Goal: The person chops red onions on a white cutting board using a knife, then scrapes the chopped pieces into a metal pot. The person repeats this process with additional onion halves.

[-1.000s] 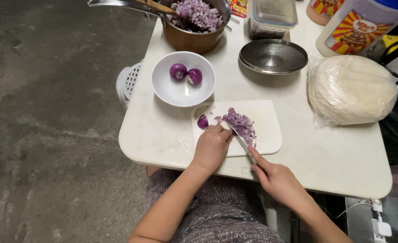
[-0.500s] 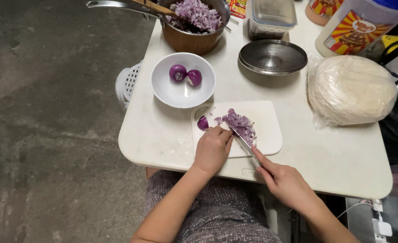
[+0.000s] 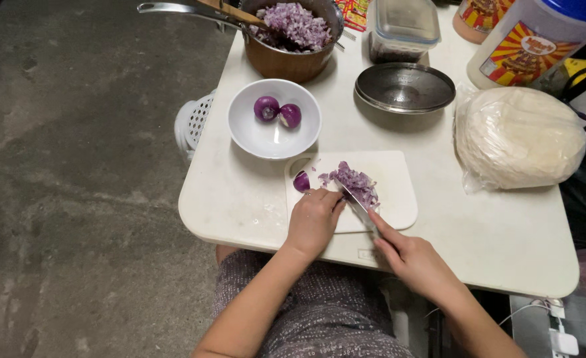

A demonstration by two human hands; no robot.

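White table (image 3: 240,199): right hand (image 3: 415,258) gripping knife (image 3: 358,204); left hand (image 3: 314,219) curled, fingertips pressing chopped onion (image 3: 354,182) on cutting board (image 3: 392,192).

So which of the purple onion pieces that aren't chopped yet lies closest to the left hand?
The onion piece on the white cutting board, just beyond the left hand. The other two sit in the white bowl.
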